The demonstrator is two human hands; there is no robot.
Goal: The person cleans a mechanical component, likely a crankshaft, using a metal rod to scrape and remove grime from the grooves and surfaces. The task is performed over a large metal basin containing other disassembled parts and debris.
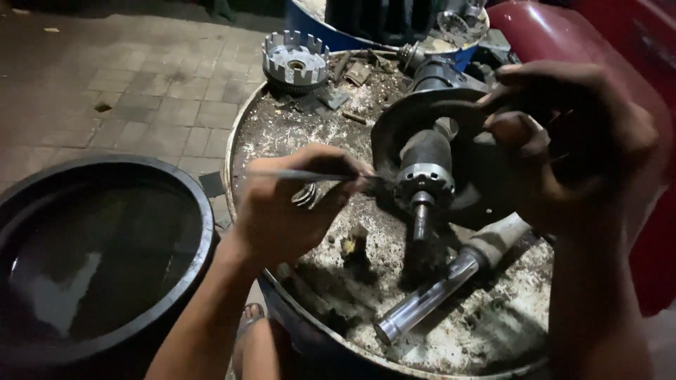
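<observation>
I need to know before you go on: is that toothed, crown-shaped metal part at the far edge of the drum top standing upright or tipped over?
Upright: the crown-shaped part sits flat on the drum top, teeth pointing up.

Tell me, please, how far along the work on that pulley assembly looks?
Done: a notched hub lies set aside on the drum top. In hand: right hand steadies the pulley assembly; left hand works a thin tool at its splined collar. Left: grime coats it.

The black tub [105,246] at lower left is cut off by the frame's left and bottom edges. The blue drum [310,21] at top centre runs past the upper edge. The thin tool's [303,174] tip is lost in shadow at centre.
</observation>
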